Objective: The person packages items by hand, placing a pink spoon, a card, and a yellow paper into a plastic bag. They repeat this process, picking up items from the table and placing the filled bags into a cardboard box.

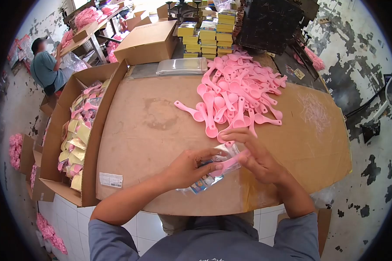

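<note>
My left hand grips a clear plastic bag with a colourful printed piece inside, near the table's front edge. A pink spoon lies at the bag's opening, under my left fingertips. My right hand is at the spoon's other end, its fingers partly spread, with the thumb side near the spoon; whether it grips the spoon is unclear. Just beyond both hands spreads a large pile of pink spoons on the cardboard-covered table.
An open carton of packed bags stands at the left. Behind are a closed cardboard box, a stack of clear bags and stacked yellow-edged cards. A seated person is at the far left.
</note>
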### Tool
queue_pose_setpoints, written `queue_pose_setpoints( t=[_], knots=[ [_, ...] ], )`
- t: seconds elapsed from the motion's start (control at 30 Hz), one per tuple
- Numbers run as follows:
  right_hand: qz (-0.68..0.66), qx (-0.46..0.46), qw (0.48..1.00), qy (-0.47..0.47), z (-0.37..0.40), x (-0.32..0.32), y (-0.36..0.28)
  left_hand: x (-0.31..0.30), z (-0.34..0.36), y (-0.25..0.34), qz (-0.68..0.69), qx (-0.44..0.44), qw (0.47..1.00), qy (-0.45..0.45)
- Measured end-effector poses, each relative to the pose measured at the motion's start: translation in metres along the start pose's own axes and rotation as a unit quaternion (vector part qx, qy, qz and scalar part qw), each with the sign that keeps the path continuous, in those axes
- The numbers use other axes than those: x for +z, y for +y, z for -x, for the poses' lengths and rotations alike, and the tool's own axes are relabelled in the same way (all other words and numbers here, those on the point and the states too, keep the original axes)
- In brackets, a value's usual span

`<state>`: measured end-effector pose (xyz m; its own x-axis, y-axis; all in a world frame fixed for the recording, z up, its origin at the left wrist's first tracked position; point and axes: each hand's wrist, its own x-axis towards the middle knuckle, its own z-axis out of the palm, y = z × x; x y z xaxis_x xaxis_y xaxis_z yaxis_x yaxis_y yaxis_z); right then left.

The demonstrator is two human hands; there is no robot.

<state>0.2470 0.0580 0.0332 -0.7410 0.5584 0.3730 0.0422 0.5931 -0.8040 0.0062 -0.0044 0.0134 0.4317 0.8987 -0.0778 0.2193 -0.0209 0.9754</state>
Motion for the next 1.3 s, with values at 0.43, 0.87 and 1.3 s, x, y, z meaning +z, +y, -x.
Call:
queue_pose_setpoints(
  t=[0.43,0.87,1.3],
  knots=[
    [-0.047,-0.040,0.997,-0.040,-0.009,-0.004,-0.021,-0.012,0.002,-0.013,0.291,-0.003,0.944,-0.155],
    [0.271,-0.057,0.960,0.034,-0.037,-0.019,-0.094,0.000,0.013,0.012,-0.062,0.314,0.945,0.066],
    [0.477,-0.161,0.858,0.100,-0.037,0.008,-0.060,0.006,0.016,0.006,-0.002,0.182,0.976,0.121]
  ],
)
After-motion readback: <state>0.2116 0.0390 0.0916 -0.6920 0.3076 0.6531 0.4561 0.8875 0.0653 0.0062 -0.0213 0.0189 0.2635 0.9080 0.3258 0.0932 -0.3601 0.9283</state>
